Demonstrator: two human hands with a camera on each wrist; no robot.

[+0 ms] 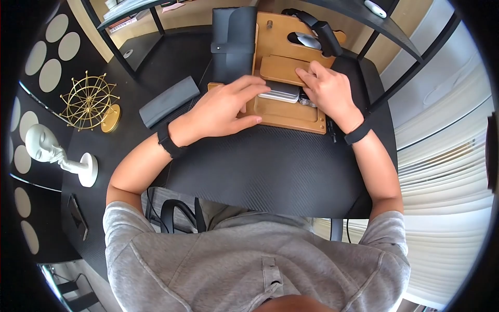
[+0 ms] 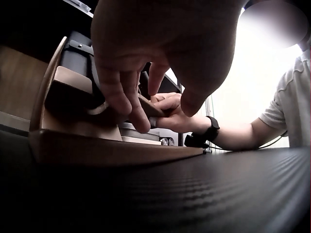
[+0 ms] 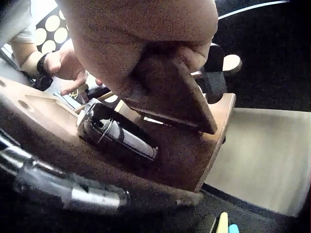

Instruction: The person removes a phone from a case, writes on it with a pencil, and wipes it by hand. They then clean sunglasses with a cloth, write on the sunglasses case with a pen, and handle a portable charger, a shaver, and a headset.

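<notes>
A wooden organizer (image 1: 291,124) stands at the desk's back, with a tray at its front. The right hand (image 1: 328,92) pinches the right end of a flat wooden panel (image 1: 280,70); in the right wrist view the panel (image 3: 170,94) is tilted under the palm. Beneath it lie flat silver items (image 1: 280,93) and, in the right wrist view, a dark glossy case (image 3: 119,131). The left hand (image 1: 221,108) hovers over the tray's left side, fingers spread and slightly bent, holding nothing that shows; its fingertips are close to the silver items.
A dark roll-up pouch (image 1: 234,47) stands behind the left hand, and a grey case (image 1: 169,101) lies to its left. Headphones (image 1: 325,36) rest at the organizer's back right. A gold wheel ornament (image 1: 89,100), white figurine (image 1: 47,145) and phone (image 1: 78,217) are farther left.
</notes>
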